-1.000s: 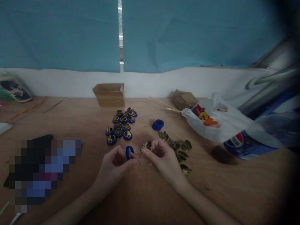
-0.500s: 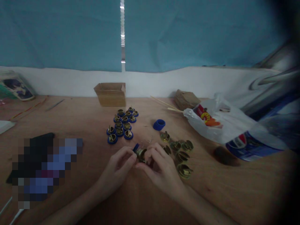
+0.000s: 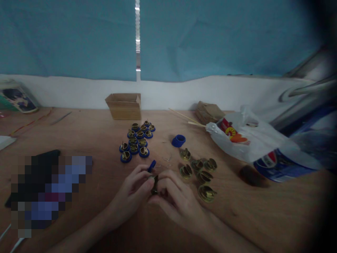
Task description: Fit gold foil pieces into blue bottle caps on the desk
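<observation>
Between my fingertips, near the front middle of the table, is a brass-coloured metal piece (image 3: 154, 185). My left hand (image 3: 134, 191) pinches its left side and also holds a blue ring (image 3: 152, 166) upright at its fingertips. My right hand (image 3: 177, 196) has its curled fingers on the piece's right side, hiding part of it. Beyond my left hand stand several brass pieces set in blue rings (image 3: 144, 151). Several brass pieces without rings (image 3: 206, 193) lie to the right of my right hand. A small stack of blue rings (image 3: 179, 141) sits between the groups.
An open cardboard box (image 3: 125, 107) stands by the wall, with a crumpled brown paper bag (image 3: 210, 111) farther right. At right are a plastic bag (image 3: 252, 140) and a bottle with a blue label (image 3: 284, 167). A dark, partly blurred-out item (image 3: 34, 175) lies at left. Thin sticks (image 3: 181, 115) lie behind.
The brass piece in my hands has turned and moved slightly down and left. The blue ring stands more clearly above my left fingers. My right hand has shifted, uncovering a brass piece beside it.
</observation>
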Available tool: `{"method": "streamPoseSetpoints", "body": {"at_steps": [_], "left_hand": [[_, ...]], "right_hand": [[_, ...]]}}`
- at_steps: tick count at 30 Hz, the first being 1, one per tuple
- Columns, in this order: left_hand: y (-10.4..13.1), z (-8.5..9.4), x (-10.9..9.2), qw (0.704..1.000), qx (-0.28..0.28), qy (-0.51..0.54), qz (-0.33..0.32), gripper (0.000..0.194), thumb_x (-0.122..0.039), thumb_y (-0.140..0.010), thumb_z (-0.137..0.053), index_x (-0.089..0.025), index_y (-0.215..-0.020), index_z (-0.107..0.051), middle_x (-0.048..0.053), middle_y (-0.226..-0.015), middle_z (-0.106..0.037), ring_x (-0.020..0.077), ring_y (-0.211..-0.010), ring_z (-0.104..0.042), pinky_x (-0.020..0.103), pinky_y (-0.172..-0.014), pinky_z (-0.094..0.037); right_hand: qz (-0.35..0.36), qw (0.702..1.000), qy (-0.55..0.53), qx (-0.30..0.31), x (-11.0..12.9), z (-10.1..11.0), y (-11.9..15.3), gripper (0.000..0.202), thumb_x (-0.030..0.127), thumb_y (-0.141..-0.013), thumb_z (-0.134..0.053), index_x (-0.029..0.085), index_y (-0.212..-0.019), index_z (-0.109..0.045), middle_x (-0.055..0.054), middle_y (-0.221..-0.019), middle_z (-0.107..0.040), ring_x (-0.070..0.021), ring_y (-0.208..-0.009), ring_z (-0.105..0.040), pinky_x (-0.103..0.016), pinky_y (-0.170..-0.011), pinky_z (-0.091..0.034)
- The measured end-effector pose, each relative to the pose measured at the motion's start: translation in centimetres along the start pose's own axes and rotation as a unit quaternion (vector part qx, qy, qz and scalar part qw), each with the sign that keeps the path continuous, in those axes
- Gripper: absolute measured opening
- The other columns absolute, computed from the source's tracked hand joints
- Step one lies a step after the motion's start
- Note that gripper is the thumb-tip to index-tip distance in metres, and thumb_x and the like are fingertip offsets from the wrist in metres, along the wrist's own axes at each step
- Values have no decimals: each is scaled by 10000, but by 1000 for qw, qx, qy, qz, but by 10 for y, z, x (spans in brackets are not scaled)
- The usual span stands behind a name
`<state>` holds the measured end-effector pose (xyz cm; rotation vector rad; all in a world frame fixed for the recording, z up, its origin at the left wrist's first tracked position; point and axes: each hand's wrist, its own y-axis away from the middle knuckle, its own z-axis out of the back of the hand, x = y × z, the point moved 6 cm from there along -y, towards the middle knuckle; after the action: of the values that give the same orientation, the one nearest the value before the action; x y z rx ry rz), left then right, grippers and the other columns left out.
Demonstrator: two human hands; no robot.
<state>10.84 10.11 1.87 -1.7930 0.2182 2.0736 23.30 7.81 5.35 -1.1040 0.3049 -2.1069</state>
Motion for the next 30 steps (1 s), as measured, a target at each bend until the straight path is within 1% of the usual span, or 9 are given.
{"method": "streamPoseSetpoints", "body": {"at_steps": [4,7,10,13,16,20,24,27,30], "left_hand": [[0,1,0,1000,-2,-5,-5,267,-294,-967,-429,-188,-927,-672,66,-1112,-548,203,-1066,-540,335,-984,-402],[0,1,-1,1000,-4,-8,-13,235,-289,-963,-442,-187,-930,-652,67,-1109,-542,205,-1078,-536,329,-980,-399],[1,0,-1,1000,-3,-8,-23,217,-284,-962,-447,-192,-905,-635,57,-1089,-545,195,-1061,-543,308,-957,-410],[1,0,0,999,-4,-15,-28,199,-279,-955,-457,-195,-897,-628,53,-1078,-550,193,-1058,-546,300,-950,-415],[2,-1,0,999,-3,-27,-29,177,-270,-950,-468,-192,-909,-621,56,-1079,-548,196,-1058,-546,302,-947,-418],[2,-3,-2,998,12,-39,-37,157,-260,-945,-474,-190,-917,-611,56,-1079,-543,193,-1042,-543,307,-953,-414],[3,-5,-5,998,27,-47,-45,150,-240,-944,-471,-189,-924,-610,55,-1082,-534,187,-1027,-530,306,-965,-410],[3,-6,-7,997,33,-46,-43,190,-243,-958,-443,-187,-919,-619,60,-1090,-537,189,-1032,-526,307,-974,-408],[4,-8,-10,997,38,-48,-48,240,-240,-974,-408,-192,-965,-643,64,-1123,-540,191,-1062,-519,303,-987,-400]], "right_hand": [[-16,999,-34,3,-2,0,-1,135,205,-911,-592,212,-845,-475,-22,-835,-550,-148,-726,-551,-269,-633,-477],[-17,999,-39,6,-1,0,-2,70,134,-922,-526,203,-914,-516,-41,-873,-570,-161,-790,-565,-282,-672,-489],[-13,999,-30,16,0,0,-2,126,106,-923,-466,197,-960,-545,-63,-923,-576,-170,-833,-576,-295,-700,-511],[-6,1000,-4,28,1,-1,-2,137,110,-914,-453,197,-904,-558,-62,-896,-576,-174,-818,-583,-297,-694,-524],[7,999,26,22,3,1,-3,153,105,-894,-452,194,-815,-548,-53,-830,-567,-160,-738,-569,-276,-622,-511],[21,998,60,16,6,2,-3,156,98,-843,-465,205,-733,-495,-40,-766,-541,-149,-664,-535,-264,-554,-478],[28,996,85,13,7,2,-1,154,102,-815,-472,211,-708,-454,-30,-722,-511,-151,-634,-505,-269,-534,-452],[29,996,87,7,8,1,-1,159,109,-828,-468,212,-709,-443,-31,-718,-504,-152,-633,-497,-269,-538,-443],[24,996,81,1,8,0,-2,175,107,-840,-466,212,-704,-433,-28,-706,-498,-151,-628,-494,-265,-539,-433]]}}
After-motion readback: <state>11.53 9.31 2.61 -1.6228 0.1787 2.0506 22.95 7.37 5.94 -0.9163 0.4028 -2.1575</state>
